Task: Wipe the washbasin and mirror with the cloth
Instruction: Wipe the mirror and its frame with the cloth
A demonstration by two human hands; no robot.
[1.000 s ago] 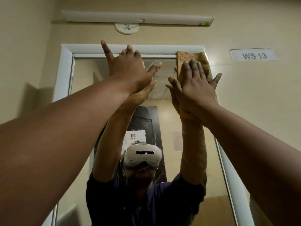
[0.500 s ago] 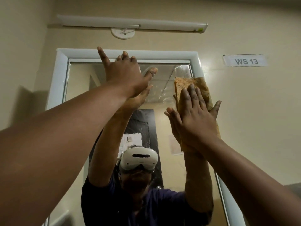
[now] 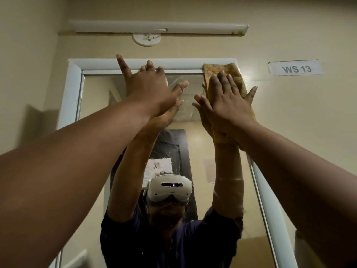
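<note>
Right hand (image 3: 229, 105) flat, fingers spread, presses the cloth (image 3: 212, 71) into the mirror's (image 3: 135, 89) top right corner; left hand (image 3: 148, 89) open, bracing the glass: best keep pressure even along the edge.

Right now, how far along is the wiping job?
In hand: the right hand presses the cloth flat over the mirror's top right corner and white frame; the left hand braces against the glass. Smears lower on the glass suggest wiping remains. The washbasin is out of view, so its state cannot be judged.
</note>
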